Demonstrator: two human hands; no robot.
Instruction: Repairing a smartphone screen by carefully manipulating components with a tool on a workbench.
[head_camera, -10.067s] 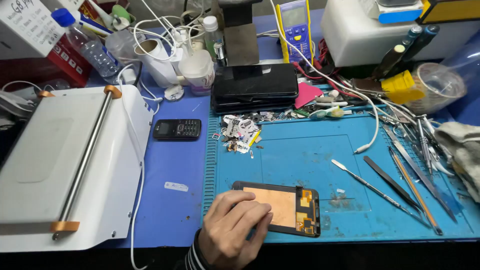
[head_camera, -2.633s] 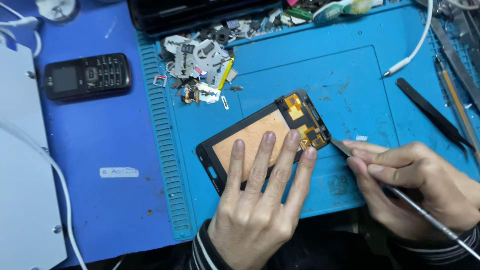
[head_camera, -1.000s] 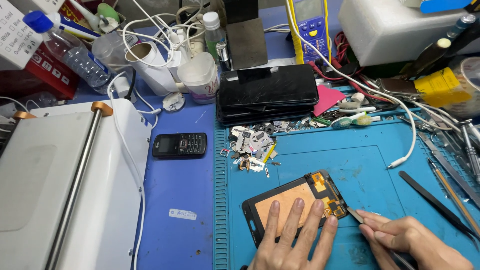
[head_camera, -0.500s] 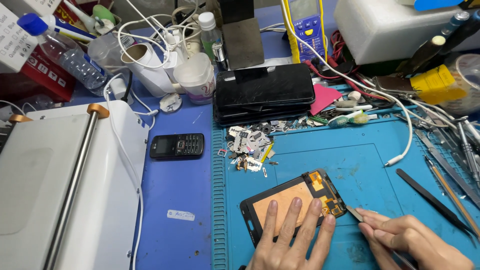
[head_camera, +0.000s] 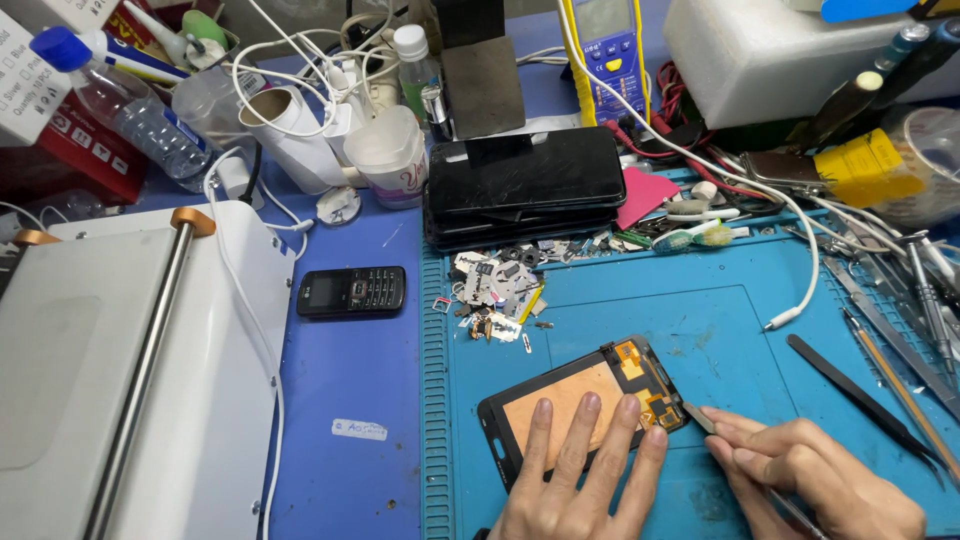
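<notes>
Copper-coloured backing showed on the phone screen assembly (head_camera: 580, 408), which lay tilted on the blue silicone mat (head_camera: 700, 330), its long axis running from lower left up to upper right. The left hand (head_camera: 585, 480) lay on the assembly's lower half, fingers spread flat. The right hand (head_camera: 810, 485), just right of the assembly, pinched a thin metal tool (head_camera: 700, 418) whose tip touched the assembly's right edge near the orange flex parts. Both wrists were cut off by the frame, and the tool's handle was hidden inside the fist.
</notes>
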